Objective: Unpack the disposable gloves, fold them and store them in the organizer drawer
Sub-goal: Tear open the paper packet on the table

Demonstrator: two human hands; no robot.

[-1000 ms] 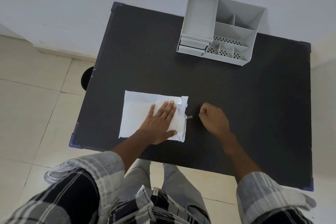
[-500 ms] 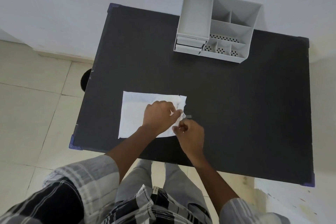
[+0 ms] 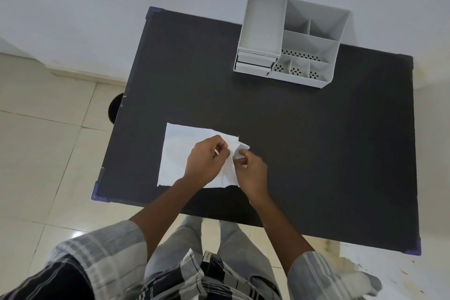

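Both hands now pinch the white packet (image 3: 185, 153) at its torn end: left hand (image 3: 207, 163), right hand (image 3: 250, 173). What is inside stays hidden.

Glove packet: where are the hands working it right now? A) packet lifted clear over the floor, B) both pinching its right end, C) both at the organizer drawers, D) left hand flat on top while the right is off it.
B: the left hand and right hand meet at the right end of the glove packet, which lies on the table.

The glove packet (image 3: 181, 153) is partly hidden by both hands at frame centre; its contents cannot be told.
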